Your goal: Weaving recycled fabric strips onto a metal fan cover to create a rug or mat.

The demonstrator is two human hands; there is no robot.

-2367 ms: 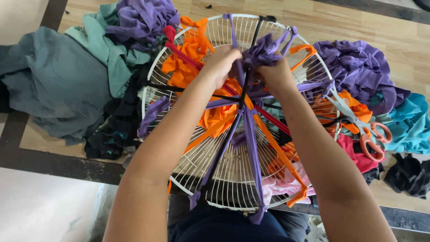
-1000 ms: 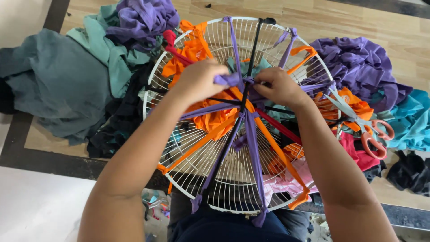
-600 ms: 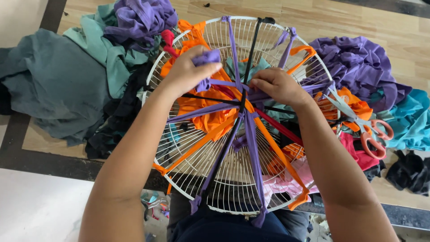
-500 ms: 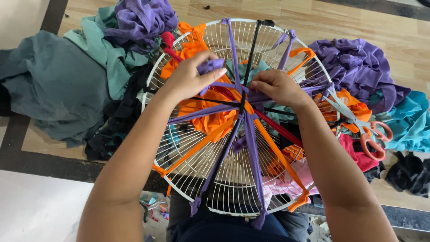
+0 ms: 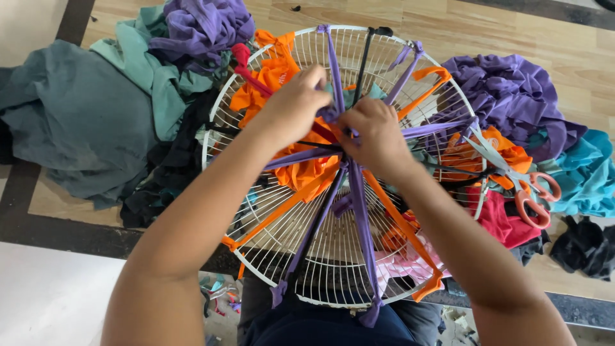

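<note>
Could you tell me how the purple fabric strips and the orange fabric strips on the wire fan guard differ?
The purple strips are narrow; both the left hand and right hand grip them at the hub. The orange strips look slightly wider and flatter, and no hand holds them. Purple strips outnumber orange. Both run like spokes from the centre to the rim of the white wire guard, tied there.

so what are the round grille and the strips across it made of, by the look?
Round grille: looks like white-coated metal wire, thin, evenly spaced radial ribs with rings; could be plastic. Purple strips and orange strips: soft matte knit cloth, edges curl and ends are knotted at the rim. Both hands pinch them at the hub.
</note>
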